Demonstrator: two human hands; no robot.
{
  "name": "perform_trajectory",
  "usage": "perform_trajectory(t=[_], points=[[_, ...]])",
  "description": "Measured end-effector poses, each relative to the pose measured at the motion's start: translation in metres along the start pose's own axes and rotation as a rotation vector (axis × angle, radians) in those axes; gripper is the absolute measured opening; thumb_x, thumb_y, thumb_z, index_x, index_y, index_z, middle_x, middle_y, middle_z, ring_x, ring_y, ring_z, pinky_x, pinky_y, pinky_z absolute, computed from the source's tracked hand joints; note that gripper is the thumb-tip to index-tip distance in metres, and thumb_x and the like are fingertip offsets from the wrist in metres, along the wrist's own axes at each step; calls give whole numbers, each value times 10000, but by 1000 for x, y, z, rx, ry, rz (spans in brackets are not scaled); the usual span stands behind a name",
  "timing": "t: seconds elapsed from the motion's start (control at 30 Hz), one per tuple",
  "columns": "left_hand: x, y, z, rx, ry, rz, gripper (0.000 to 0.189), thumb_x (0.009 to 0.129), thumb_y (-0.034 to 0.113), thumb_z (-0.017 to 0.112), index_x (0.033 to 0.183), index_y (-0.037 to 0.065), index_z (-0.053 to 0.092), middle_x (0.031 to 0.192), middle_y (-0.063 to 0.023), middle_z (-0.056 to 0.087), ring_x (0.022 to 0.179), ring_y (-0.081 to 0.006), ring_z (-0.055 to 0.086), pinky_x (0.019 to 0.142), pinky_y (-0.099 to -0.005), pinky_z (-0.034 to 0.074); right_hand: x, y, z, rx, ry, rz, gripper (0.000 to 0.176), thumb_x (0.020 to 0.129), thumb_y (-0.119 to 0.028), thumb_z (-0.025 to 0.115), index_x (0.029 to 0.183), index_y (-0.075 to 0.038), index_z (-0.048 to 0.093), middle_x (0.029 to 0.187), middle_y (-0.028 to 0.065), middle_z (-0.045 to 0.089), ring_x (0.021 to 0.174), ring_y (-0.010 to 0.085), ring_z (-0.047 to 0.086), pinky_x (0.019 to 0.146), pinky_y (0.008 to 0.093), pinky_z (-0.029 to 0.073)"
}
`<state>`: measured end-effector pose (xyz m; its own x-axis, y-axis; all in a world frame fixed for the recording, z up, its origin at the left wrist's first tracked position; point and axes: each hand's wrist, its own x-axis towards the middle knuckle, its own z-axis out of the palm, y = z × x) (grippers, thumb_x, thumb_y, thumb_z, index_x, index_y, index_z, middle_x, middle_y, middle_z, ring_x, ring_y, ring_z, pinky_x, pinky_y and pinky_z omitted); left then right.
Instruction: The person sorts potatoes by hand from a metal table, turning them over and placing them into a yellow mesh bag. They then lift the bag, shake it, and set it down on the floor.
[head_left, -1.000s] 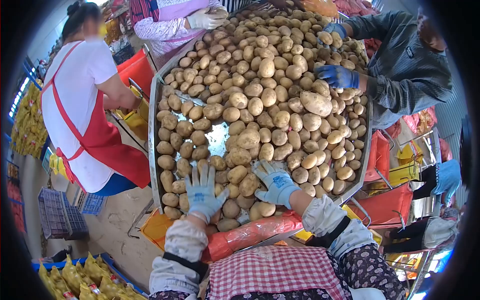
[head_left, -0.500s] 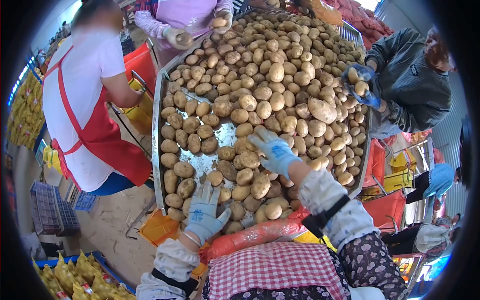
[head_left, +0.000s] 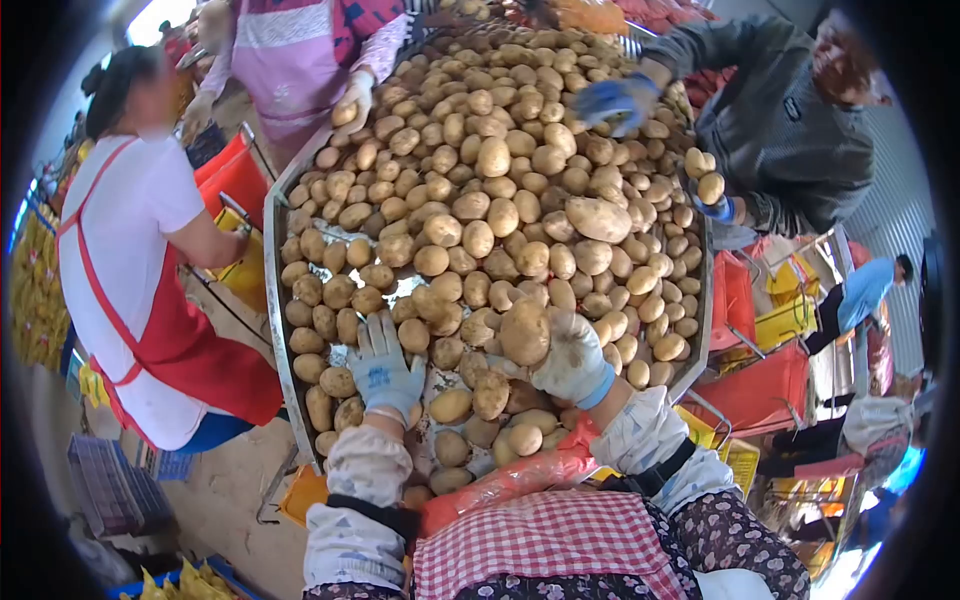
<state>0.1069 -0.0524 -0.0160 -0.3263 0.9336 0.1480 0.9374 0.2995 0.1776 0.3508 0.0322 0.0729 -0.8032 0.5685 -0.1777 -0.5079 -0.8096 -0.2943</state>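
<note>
A large heap of potatoes [head_left: 478,238] lies on a metal-rimmed sorting table [head_left: 277,300]. My left hand [head_left: 388,372], in a white and blue glove, rests on potatoes at the near left with its fingers stretched out and nothing gripped. My right hand [head_left: 572,360] is turned so that the soiled glove palm shows. Its fingers are closed on a big potato [head_left: 525,333] held just above the pile. Smaller potatoes [head_left: 490,395] lie between my two hands. A red plastic-wrapped roll [head_left: 510,485] runs along the near edge, in front of my checkered apron.
On the right a co-worker in a dark jacket [head_left: 785,120] reaches over the heap with blue gloves, potatoes in one hand. Across the table a person in a pink apron [head_left: 290,70] holds a potato. A person in a red apron [head_left: 190,320] stands left, near purple crates [head_left: 110,485].
My left hand has moved forward onto the potatoes. My right hand has turned over and taken hold of a big potato. The co-worker on the right now stretches one arm across the heap.
</note>
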Motion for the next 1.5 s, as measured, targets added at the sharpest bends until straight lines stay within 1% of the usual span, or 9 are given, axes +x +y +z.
perform_trajectory(t=[0.2,0.27,0.4,0.63,0.9,0.97,1.03,1.13,1.5], points=[[-67,42,-30,-89,-256,129,766,828,435,590,1424,18,351,1481,-186,337,1343,-365,339,1098,-541,224,-40,1,-24,-86,249,-114,610,931,-467,531,1364,-64,380,1302,230,512,1051,373,611,797,423,575],[-61,77,-45,-882,11,253,758,816,356,673,1407,-1,360,1476,-205,323,1341,-361,343,1112,-448,261,-45,12,-15,-145,305,-115,561,950,-449,501,1350,-72,390,1245,171,551,1054,335,611,809,420,556],[-60,131,-61,-882,210,457,729,779,334,719,1356,-15,439,1386,-235,445,1273,-376,436,1079,-437,324,-54,54,-22,-457,263,-102,417,966,-415,485,1252,-113,502,1157,81,604,1078,232,582,937,423,479],[-80,143,-43,-1646,-244,60,399,1011,246,360,1147,-20,625,1125,-161,652,1062,-247,614,953,-337,462,-116,47,-27,-280,399,-19,489,895,-485,545,1222,-122,533,1071,88,642,940,248,631,774,380,517],[-63,74,-28,-445,191,205,461,918,377,527,1296,115,550,1347,-214,490,1258,-408,439,1049,-470,352,-319,-71,-123,-383,835,-441,445,900,-498,517,1143,-132,587,983,45,661,814,176,637,544,323,514],[-72,91,-26,-199,-46,513,606,850,441,578,1379,167,467,1461,-213,335,1334,-446,305,1097,-543,246,-374,-84,-231,-1193,1387,-648,523,933,-384,526,1341,-66,458,1271,151,556,1129,294,561,917,378,477],[-59,83,7,48,60,500,739,804,549,594,1418,182,407,1492,-189,290,1390,-401,231,1124,-568,144,-355,-69,-153,-1796,1818,-221,571,925,-273,553,1411,-34,374,1364,182,473,1262,323,454,1061,376,349],[-38,64,1,35,-191,224,935,757,596,625,1476,111,274,1524,-201,216,1419,-395,146,1143,-554,79,-352,-56,-184,-1766,1591,-666,595,894,-198,585,1418,-27,363,1361,192,477,1276,330,443,1069,393,339],[-87,26,-46,79,-292,317,595,819,322,590,1360,103,476,1470,-202,320,1341,-409,288,1112,-544,185,-207,-14,-50,-2014,910,-787,459,770,-102,642,1213,-24,552,1187,187,590,1155,374,525,994,453,409]])
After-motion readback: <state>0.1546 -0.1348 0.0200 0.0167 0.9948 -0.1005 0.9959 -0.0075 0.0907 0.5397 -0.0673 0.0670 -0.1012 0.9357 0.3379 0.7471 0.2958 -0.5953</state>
